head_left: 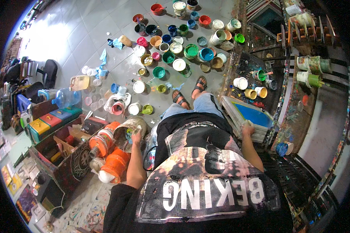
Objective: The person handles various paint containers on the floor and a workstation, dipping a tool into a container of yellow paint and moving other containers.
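My left hand [136, 136] is at the mouth of a grimy pale bucket [139, 123], its fingers bent. A bluish-green bit shows beside the fingers, but what they hold is too small to make out. On my right side, my right hand [247, 129] is closed on the near edge of a wooden screen-printing frame [231, 106] with blue mesh [252, 113]. That frame leans at a tilt beside my leg, with more frame edges stacked beneath it.
Many open paint tubs [179, 65] crowd the tiled floor ahead of my sandals [180, 99]. Orange buckets [116, 165] and a wooden crate [72, 165] stand at left. A paint-spattered rack [295, 89] runs along the right, with pots [240, 83] beside it. A water jug [66, 98] lies farther left.
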Demonstrator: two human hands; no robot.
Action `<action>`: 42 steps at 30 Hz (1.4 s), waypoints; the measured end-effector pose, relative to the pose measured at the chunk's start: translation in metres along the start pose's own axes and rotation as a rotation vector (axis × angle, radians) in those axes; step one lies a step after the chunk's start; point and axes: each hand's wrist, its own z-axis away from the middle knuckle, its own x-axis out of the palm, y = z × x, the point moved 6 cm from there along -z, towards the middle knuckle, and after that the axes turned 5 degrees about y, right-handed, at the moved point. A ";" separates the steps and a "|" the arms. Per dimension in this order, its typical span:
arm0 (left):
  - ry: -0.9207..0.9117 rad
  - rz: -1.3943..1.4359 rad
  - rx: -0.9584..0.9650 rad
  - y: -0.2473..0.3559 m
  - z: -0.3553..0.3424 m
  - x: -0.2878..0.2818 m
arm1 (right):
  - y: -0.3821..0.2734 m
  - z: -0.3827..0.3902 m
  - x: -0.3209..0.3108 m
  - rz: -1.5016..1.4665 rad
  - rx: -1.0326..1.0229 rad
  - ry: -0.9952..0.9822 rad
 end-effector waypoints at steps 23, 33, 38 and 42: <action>0.010 0.236 -0.024 -0.016 -0.018 -0.002 | 0.038 0.004 0.042 0.032 -0.228 0.278; -0.094 0.282 -0.139 0.012 -0.024 -0.001 | 0.047 0.012 0.048 -0.034 -0.211 0.082; -0.094 0.270 -0.176 0.012 -0.022 -0.006 | 0.031 0.018 0.054 0.027 -0.212 0.093; -0.117 0.281 -0.183 0.023 -0.024 0.016 | 0.033 0.000 0.043 -0.060 -0.030 0.048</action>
